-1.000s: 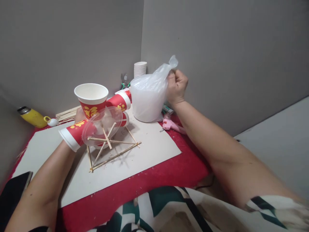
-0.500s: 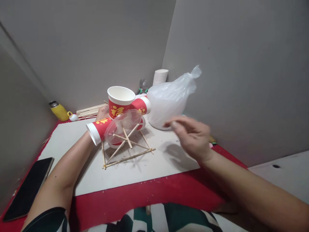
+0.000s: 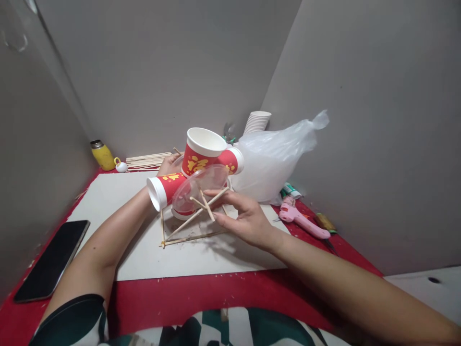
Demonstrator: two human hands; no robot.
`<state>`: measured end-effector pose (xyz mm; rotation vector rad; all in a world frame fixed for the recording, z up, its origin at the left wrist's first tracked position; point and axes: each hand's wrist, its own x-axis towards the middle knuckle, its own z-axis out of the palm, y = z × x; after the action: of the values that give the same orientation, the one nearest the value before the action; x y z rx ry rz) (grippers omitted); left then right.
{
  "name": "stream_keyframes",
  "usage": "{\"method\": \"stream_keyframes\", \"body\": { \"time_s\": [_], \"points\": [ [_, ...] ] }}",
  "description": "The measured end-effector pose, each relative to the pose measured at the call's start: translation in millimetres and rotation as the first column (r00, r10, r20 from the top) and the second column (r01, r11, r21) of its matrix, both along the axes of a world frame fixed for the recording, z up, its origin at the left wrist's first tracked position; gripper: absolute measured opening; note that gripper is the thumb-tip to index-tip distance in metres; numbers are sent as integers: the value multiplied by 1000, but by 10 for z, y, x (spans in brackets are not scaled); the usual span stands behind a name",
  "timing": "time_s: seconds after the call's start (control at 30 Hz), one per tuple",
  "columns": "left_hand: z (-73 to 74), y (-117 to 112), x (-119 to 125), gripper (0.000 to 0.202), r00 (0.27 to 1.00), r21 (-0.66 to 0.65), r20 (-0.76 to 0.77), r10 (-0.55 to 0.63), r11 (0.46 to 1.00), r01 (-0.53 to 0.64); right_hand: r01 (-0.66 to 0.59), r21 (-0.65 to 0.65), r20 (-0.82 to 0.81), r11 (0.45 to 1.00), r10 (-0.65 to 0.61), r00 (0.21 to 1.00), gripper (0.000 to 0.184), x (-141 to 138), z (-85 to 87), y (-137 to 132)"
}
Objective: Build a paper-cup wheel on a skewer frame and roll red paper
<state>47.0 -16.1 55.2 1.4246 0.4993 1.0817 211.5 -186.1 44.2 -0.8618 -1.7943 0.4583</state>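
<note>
Several red paper cups with yellow print form a wheel between two clear plastic lids. The top cup (image 3: pixel 200 161) stands mouth up, and another cup (image 3: pixel 163 190) points left. The near lid (image 3: pixel 201 185) faces me. A frame of wooden sticks (image 3: pixel 190 220) carries the wheel, with sticks crossing in front of the lid. My left hand (image 3: pixel 171 165) is behind the wheel at its far side, its fingers mostly hidden by the cups. My right hand (image 3: pixel 245 216) has its thumb and fingers closed around the crossed sticks at the near side, beside the thin axle stick (image 3: pixel 208 206).
The wheel stands on a white board (image 3: pixel 144 262) on a red table. Around it are a black phone (image 3: pixel 52 262), a yellow bottle (image 3: pixel 103 156), wooden sticks (image 3: pixel 147 161), a plastic bag (image 3: pixel 270 166), stacked cups (image 3: pixel 257 122) and a pink glue gun (image 3: pixel 304 221). Grey walls rise behind.
My right hand has moved left from beside the frame onto the crossed sticks. My left hand stays behind the wheel. The view has shifted, bringing the pink glue gun into sight.
</note>
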Motion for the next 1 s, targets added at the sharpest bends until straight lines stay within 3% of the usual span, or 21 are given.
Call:
{"method": "stream_keyframes", "body": {
  "time_s": [0.13,0.4,0.7,0.9,1.0],
  "points": [
    [-74,57,-11,40,999,29,37,-31,999,30,-18,-12,-48,1000,17,999,23,-36,-67,62],
    [-205,218,-6,35,994,-11,65,-84,996,85,-55,-28,-192,998,49,980,18,-86,-201,124],
    [-185,338,-59,51,952,-127,143,-270,949,289,-100,-41,-247,994,87,965,22,-111,-230,132],
    [-196,180,-28,53,975,-114,159,-157,978,176,-121,-30,-234,992,111,966,31,-101,-265,107],
    [-163,196,-48,53,973,-156,143,-181,967,202,-114,-47,-235,992,100,967,38,-99,-281,96]
  ]
}}
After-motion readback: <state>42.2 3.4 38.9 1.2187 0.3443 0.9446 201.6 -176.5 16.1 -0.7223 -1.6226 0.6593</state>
